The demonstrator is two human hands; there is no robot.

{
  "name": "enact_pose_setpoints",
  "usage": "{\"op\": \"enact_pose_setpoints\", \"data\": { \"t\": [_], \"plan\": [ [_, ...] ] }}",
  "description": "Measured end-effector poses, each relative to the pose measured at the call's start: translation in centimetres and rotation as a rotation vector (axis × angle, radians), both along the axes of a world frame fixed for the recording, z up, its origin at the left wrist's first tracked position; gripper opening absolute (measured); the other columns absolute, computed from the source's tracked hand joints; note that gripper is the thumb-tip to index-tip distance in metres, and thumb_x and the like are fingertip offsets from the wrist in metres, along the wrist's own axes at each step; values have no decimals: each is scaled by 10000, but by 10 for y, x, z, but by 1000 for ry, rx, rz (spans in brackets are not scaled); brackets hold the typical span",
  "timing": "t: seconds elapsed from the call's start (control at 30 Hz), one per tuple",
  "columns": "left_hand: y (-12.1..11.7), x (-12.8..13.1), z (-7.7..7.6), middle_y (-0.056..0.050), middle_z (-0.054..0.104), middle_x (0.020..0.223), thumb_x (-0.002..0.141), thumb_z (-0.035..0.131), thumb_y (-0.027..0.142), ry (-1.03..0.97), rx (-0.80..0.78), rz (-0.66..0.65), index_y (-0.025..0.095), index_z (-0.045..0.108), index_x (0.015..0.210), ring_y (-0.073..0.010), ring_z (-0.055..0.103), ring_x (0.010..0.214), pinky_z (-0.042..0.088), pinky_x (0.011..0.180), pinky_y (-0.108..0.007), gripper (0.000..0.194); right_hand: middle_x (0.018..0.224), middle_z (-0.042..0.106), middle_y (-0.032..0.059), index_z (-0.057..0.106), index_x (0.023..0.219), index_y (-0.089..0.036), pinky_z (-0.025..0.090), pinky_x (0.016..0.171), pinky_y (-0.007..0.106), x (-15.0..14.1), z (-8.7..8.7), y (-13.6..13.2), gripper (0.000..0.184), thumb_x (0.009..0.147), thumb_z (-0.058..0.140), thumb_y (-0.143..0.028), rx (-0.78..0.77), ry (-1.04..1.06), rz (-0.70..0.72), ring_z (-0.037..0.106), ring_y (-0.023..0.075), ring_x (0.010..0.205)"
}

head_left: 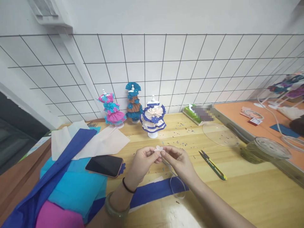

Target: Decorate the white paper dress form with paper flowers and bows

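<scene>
**Flower (159,148) pinched by left hand (142,163) and right hand (180,162)**

The white flower is at the centre of the frame, above the desk (239,193). The left hand grips it narrowly between thumb and fingers; the right hand does the same from the other side. A black band (128,186) and a bangle (116,207) (greenish, by the look of it) circle the left wrist.

Below the hands lies a blue strip (152,191), with a pale cord (178,189) looping over it. Snips (213,166) rest right of centre. At lower left, a phone (104,165) lies beside stacked coloured sheets (73,186). Toward the wall stand a pink-and-turquoise dress (114,110), a teal-and-brown dress (134,103) and a white-and-blue dress (153,118). Small scraps (181,133) dot the upper centre-right.
</scene>
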State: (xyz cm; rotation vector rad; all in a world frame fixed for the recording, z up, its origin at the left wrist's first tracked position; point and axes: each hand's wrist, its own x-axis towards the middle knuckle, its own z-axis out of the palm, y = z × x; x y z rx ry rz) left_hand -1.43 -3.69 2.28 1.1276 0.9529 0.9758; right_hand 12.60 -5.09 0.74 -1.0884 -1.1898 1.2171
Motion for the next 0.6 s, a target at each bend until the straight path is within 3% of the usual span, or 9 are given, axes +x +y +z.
{"op": "enact_pose_setpoints", "data": {
  "t": [0.23,0.6],
  "plan": [
    [0,0,-1,-34,626,636,721,626,280,-9,-11,-7,116,648,712,-118,571,608,456,619,-238,166,854,677,72,688,886,-183,489,737,346,-1,-1,0,277,694,671,-382,0,-16,-1,611,204,784],
    [1,-2,-2,-36,622,643,734,620,291,-53,-56,-34,114,640,701,-117,570,608,454,627,-249,181,833,690,38,694,861,-209,473,755,303,1,1,0,192,714,663,-328,5,16,8,619,182,802]
  ]
}}
